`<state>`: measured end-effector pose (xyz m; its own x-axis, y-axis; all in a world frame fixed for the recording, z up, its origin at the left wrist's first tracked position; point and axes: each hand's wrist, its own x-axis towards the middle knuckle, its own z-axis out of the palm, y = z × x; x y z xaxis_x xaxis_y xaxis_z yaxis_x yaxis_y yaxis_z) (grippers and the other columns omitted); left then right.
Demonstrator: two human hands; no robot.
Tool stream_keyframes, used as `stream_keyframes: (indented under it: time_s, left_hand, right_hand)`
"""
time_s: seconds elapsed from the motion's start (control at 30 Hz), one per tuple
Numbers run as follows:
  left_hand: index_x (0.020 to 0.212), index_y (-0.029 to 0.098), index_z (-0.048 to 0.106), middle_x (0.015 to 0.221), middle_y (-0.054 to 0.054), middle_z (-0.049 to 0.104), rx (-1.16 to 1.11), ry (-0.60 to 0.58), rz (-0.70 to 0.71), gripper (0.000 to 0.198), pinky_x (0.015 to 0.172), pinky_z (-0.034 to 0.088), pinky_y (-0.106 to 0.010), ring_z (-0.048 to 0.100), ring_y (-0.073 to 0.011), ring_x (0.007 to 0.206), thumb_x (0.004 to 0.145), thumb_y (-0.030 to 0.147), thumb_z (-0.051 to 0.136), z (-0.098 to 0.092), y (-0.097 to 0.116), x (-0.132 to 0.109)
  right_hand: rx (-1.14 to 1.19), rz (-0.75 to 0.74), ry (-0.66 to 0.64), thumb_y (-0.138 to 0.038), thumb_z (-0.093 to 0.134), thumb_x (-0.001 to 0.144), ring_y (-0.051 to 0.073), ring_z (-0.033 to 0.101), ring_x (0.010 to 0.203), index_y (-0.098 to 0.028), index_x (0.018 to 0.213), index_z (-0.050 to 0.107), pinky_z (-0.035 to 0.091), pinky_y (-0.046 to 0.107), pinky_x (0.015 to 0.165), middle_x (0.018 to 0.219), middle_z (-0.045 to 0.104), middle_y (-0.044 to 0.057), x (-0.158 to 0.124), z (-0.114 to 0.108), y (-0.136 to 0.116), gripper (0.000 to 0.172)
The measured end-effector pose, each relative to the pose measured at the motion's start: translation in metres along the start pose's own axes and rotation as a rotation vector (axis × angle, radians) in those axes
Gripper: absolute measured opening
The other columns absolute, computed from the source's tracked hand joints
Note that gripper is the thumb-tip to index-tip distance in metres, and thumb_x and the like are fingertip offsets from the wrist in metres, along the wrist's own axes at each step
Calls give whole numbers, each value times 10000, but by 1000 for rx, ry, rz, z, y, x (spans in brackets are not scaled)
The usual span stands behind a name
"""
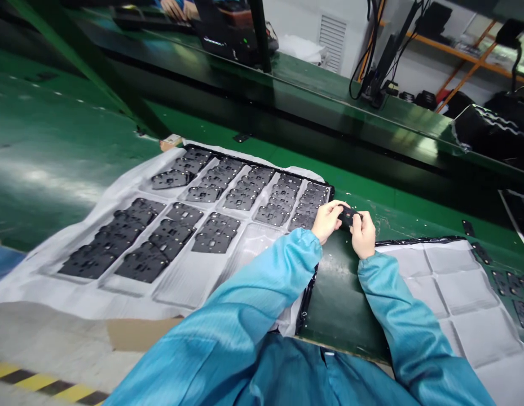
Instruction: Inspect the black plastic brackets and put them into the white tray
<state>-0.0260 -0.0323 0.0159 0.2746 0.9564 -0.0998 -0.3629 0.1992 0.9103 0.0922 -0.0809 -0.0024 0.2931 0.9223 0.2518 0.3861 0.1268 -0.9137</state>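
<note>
Between my two hands is a small black plate with holes [349, 216], held up over the green bench. My left hand [328, 220] pinches its left end and my right hand [363, 234] grips its right end. To the left of my hands lies a compartment tray lined with white sheeting [262, 239]. Rows of overlapping black plates [215, 232] fill many of its compartments. On the right, a second tray with white lining [469, 282] has bare compartments in view.
More black plates [481, 252] are scattered along the bench's right side. A green post [105, 79] slants across the upper left. Behind the bench runs a raised green ledge [312, 84]. Another person's hands [179, 9] show at the top. Shelving with orange bars [465, 56] stands beyond.
</note>
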Motion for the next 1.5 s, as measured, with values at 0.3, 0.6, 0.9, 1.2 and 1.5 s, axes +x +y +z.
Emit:
stream_keyframes:
  time_s: [0.3, 0.6, 0.9, 1.2, 1.5]
  left_hand:
    - [840, 129, 610, 592, 41, 468, -42, -27, -24, 171, 329, 166, -166, 300, -1, 319, 760, 250, 519, -2, -1, 1]
    - [892, 143, 605, 603, 38, 497, -97, -23, -57, 182, 348, 197, -155, 336, -11, 358, 751, 231, 533, 0, -3, 2]
    - [858, 130, 599, 558, 46, 474, -64, -3, -34, 211, 324, 203, -168, 350, -20, 323, 790, 328, 573, 0, -2, 2]
    - [857, 146, 596, 589, 50, 471, -142, -69, -59, 205, 342, 188, -159, 339, -5, 344, 767, 329, 615, -3, -3, 3]
    - [829, 130, 597, 570, 44, 475, -152, -46, -66, 200, 331, 178, -165, 339, -12, 329, 755, 316, 594, -3, -3, 4]
  right_hand:
    - [-151, -69, -16, -395, 402, 941, 125, 486, 531, -214, 919, 486, 375, 228, 522, 624, 508, -26, 0, -2, 2, 201]
    - [-159, -90, -34, -387, 405, 944, 113, 443, 479, -206, 916, 484, 341, 233, 514, 587, 480, -43, 2, -3, 3, 199]
    - [-57, -26, -41, -434, 422, 936, 95, 412, 465, -211, 857, 462, 332, 218, 499, 568, 445, -58, 2, -1, 2, 239]
    - [-49, -49, -32, -438, 434, 930, 100, 412, 482, -212, 851, 464, 335, 220, 511, 568, 440, -57, 3, -2, 1, 241]
    - [-65, -43, -37, -422, 434, 927, 99, 410, 483, -211, 841, 456, 342, 222, 516, 572, 443, -53, 2, -2, 2, 228]
